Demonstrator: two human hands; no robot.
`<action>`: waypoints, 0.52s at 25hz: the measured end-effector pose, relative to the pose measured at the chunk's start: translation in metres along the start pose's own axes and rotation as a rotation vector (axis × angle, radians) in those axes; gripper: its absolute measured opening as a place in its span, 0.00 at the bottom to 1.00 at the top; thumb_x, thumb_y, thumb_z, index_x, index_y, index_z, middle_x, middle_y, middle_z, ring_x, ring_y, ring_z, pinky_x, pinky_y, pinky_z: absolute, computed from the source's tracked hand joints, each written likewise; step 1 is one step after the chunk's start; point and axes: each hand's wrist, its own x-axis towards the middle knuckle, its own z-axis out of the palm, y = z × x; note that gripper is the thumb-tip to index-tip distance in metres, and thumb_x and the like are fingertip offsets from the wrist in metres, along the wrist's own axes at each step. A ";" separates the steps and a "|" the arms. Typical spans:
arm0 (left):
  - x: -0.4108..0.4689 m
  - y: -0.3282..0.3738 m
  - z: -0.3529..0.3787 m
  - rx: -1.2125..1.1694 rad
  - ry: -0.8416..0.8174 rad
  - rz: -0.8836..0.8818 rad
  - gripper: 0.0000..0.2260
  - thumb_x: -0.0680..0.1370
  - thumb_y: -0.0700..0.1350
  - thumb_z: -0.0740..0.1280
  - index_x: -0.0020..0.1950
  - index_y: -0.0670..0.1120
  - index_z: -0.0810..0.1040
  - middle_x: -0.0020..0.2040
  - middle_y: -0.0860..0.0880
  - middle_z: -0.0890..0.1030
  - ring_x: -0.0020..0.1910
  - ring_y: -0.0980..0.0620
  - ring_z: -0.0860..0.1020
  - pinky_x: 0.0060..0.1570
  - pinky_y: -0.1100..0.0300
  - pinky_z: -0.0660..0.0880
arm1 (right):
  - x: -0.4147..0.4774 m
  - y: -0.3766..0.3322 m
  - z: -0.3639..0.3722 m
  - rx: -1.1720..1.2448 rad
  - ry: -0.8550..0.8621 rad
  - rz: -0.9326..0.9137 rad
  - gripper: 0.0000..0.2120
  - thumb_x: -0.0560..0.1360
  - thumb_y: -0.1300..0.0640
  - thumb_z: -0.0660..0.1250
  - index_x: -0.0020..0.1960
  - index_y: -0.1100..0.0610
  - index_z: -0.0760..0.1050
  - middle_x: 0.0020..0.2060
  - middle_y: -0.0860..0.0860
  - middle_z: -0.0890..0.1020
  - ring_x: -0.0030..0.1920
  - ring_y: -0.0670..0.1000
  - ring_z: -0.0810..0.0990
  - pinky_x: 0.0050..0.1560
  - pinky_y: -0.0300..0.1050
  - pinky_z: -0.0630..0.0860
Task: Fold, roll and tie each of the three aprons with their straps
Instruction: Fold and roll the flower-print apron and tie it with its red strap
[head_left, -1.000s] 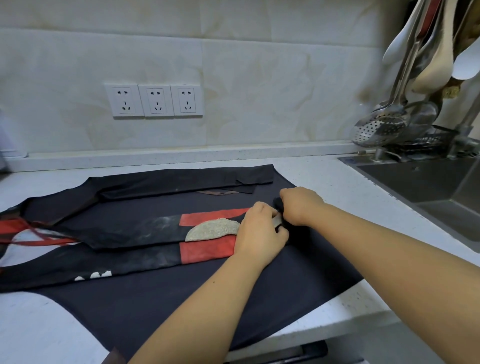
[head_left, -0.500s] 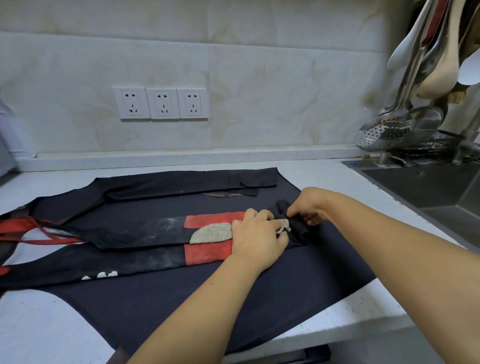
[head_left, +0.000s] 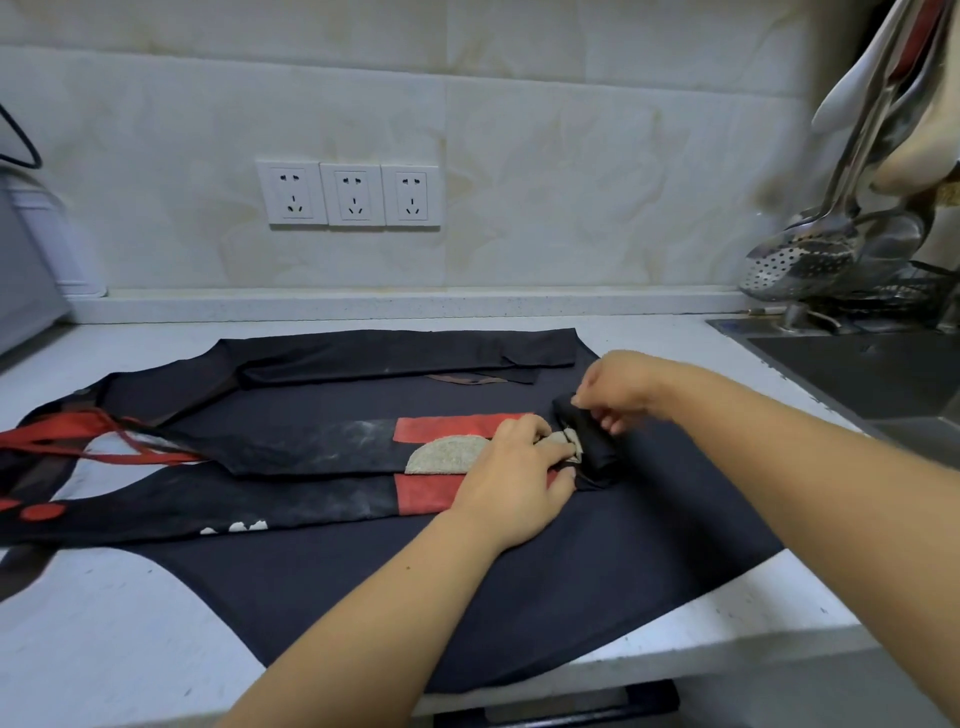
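On the white bench (head_left: 130, 649) a large dark apron (head_left: 519, 597) lies spread flat, its near right corner reaching the bench's front edge. On top of it lies a second apron (head_left: 311, 447), folded into a long narrow band running left to right, dark with red panels and a beige half-round patch (head_left: 441, 454). Its red straps (head_left: 78, 436) trail off to the left, partly on the bare bench. The right end of this band is wound up into a short dark roll (head_left: 592, 441), lying across the band from near to far.

The left hand (head_left: 514, 483) rests on the red panel with its fingers bent over the beige patch's edge and its thumb against the roll's near end, gripping it. The right hand (head_left: 618, 389) comes in from the right, and its curled fingertips pinch the roll's far end (the thumb is hidden behind the fingers).

On the far wall three white sockets (head_left: 353, 195) sit side by side. A steel sink (head_left: 883, 374) is sunk into the bench at the right, and metal ladles (head_left: 810, 260) hang above its far corner
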 end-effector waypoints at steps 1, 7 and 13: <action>-0.001 0.001 -0.002 0.021 0.008 -0.015 0.15 0.79 0.53 0.61 0.63 0.53 0.78 0.59 0.52 0.71 0.58 0.49 0.68 0.59 0.52 0.69 | -0.001 0.004 -0.005 0.188 -0.075 0.056 0.03 0.79 0.60 0.64 0.46 0.57 0.73 0.34 0.54 0.74 0.33 0.50 0.74 0.34 0.40 0.76; -0.005 0.006 -0.006 0.267 0.078 -0.055 0.17 0.76 0.61 0.55 0.60 0.63 0.78 0.55 0.58 0.76 0.55 0.50 0.69 0.50 0.51 0.64 | 0.004 0.011 0.000 0.242 -0.145 0.232 0.08 0.75 0.56 0.71 0.47 0.58 0.74 0.40 0.53 0.77 0.39 0.50 0.76 0.36 0.43 0.76; -0.005 0.007 -0.019 -0.128 0.123 -0.255 0.12 0.73 0.51 0.66 0.55 0.54 0.75 0.50 0.58 0.79 0.53 0.54 0.74 0.48 0.57 0.72 | -0.003 -0.021 0.017 -0.169 0.002 0.020 0.10 0.74 0.56 0.69 0.41 0.61 0.70 0.35 0.56 0.76 0.30 0.53 0.75 0.27 0.42 0.73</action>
